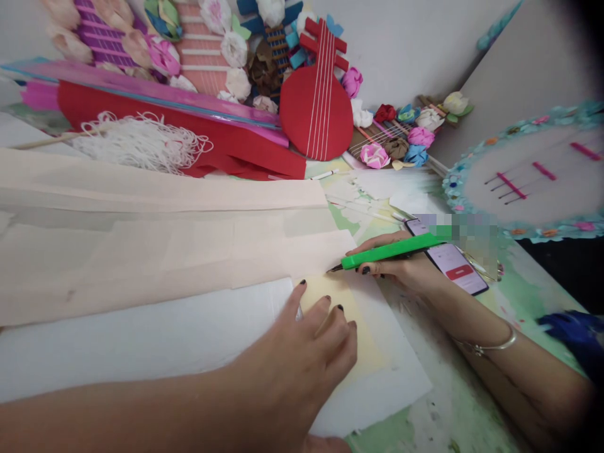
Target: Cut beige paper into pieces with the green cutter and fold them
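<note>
My right hand (396,267) grips a green utility knife (391,251), held low and slanted. Its dark pointed tip is at the right end of a pale peach paper sheet (184,251), close to the edge. My left hand (311,343) rests with fingers spread on a cream-yellow sheet (368,352), just below the tip. Under these lies a white board (155,333), partly covered by the peach paper and my left forearm. Whether the tip touches the paper I cannot tell.
A phone (457,270) lies beyond my right wrist. At the back are a tangle of white string (141,143), red sheets (255,157), a red lute-shaped craft (317,113) and paper flowers (375,155). An oval flower-rimmed piece (542,170) stands at right.
</note>
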A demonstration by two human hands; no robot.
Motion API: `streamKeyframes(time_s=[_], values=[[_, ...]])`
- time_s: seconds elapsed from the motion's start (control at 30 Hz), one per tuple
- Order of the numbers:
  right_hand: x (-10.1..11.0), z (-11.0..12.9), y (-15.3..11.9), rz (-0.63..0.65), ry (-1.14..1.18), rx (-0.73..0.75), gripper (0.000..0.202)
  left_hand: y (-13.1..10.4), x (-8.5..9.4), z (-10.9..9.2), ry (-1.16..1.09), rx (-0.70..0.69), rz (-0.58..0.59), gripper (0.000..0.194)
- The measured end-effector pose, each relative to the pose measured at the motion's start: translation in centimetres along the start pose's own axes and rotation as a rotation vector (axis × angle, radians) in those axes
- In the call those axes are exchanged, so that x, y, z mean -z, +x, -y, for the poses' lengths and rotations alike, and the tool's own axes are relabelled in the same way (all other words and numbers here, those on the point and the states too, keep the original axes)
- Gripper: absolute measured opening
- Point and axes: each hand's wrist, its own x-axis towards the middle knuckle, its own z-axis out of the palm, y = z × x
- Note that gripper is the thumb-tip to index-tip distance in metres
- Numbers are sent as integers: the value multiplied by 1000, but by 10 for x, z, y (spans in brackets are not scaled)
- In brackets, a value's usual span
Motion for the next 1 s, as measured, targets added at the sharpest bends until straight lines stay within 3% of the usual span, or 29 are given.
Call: streamKeyframes(time_s=[0.5,0.77,1.0], values=[[6,-3,2,-10,-38,30,23,-1,-7,0,-1,13,-45,88],[2,-3,1,-23,115,-6,17,0,-6,-1,19,15,-34,88],[0,1,1,-11,88,5,20,-1,-5,0,20,-12,-54,86]])
